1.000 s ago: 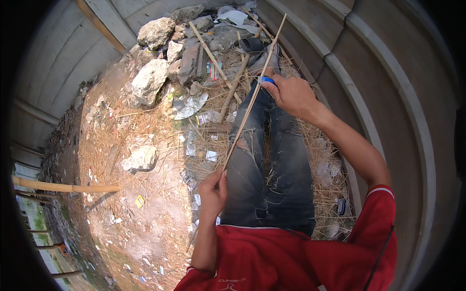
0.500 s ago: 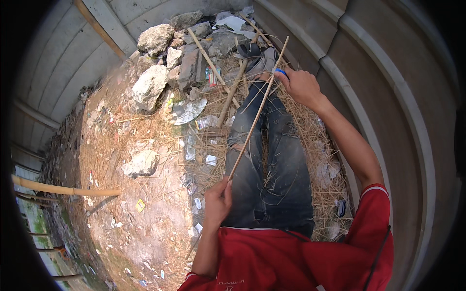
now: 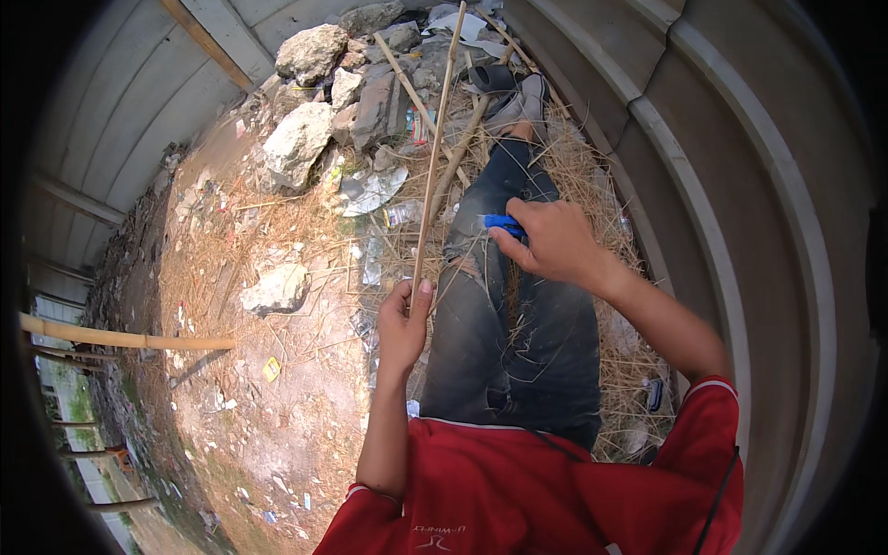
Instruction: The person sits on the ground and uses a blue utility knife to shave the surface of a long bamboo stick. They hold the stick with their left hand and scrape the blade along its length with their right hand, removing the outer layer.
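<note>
Bamboo strip (image 3: 436, 148) sticks out ahead of left grip (image 3: 402, 328), pinched firm; right grip (image 3: 560, 242), closed round blue cutter (image 3: 504, 225), sits apart from it. Strip looks slim already, straw-like scraps (image 3: 575, 171) beyond right grip; amount left, can't tell.

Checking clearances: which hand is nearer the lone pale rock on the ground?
Left. The left hand, holding a thin stick, is right of the pale rock; the right hand is farther right, over the legs.

Littered outdoor dirt yard (image 3: 310, 407) with pale rocks (image 3: 299, 143), dry straw (image 3: 631, 400), corrugated wall (image 3: 777, 231)
</note>
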Demonstrator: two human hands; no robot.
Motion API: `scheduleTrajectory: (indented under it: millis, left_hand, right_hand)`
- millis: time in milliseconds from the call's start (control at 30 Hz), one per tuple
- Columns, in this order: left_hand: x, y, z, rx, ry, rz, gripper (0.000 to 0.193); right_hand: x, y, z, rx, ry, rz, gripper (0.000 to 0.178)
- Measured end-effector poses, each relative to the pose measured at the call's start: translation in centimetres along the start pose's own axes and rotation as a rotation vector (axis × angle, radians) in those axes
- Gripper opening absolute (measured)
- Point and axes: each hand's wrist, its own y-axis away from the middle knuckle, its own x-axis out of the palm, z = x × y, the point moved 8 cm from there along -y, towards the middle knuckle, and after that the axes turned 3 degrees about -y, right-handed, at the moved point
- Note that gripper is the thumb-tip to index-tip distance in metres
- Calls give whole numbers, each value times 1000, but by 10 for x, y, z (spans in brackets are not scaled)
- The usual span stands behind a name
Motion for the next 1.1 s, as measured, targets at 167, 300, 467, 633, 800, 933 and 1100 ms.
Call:
scheduleTrajectory:
  millis: [167,300,467,633,800,933,1100]
  left_hand:
    - [35,3,-16,-44,46,221,31]
    - [42,7,-11,27,108,196,26]
    - [29,8,-1,-5,83,209,29]
    - [37,12,-4,-49,306,315,38]
    - [47,16,-10,-98,245,309,41]
    - [52,22,-20,3,191,295,38]
    - [45,38,-5,68,85,360,36]
  right_hand:
    - [32,17,30,-146,-60,139,34]
    - [26,13,16,-129,-77,109,36]
    - [-8,5,-41,237,-237,12,47]
    - [-1,9,-30,379,-651,-7,44]
    - [28,5,-9,365,-785,-28,31]
    - [45,10,-18,436,-862,-49,33]
    - [9,1,-53,514,-806,-217,36]
